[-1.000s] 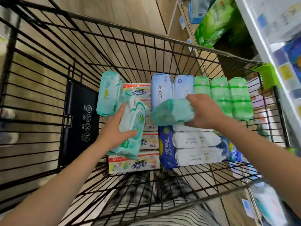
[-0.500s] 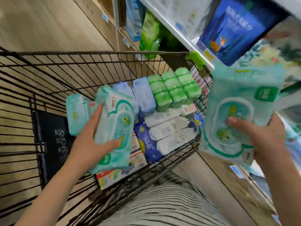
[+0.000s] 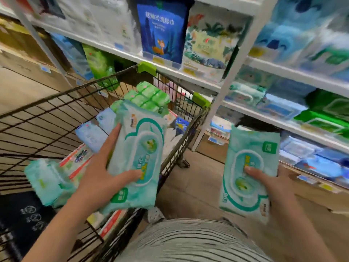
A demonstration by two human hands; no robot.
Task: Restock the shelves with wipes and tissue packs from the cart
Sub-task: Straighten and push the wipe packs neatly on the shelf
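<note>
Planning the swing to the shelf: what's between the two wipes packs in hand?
In the head view, only the cart's wire side and bare floor separate the left-hand pack from the right-hand pack.

A shop aisle: white shelves hold rows of packaged tissue goods, with price labels along their front edges. A black wire shopping cart loaded with green packs stands beside them on a wood-look floor.

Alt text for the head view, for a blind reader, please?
The left hand holds a teal wipes pack over the wire cart; the right hand holds a matching pack near the stocked shelves. More packs lie in the cart.
</note>
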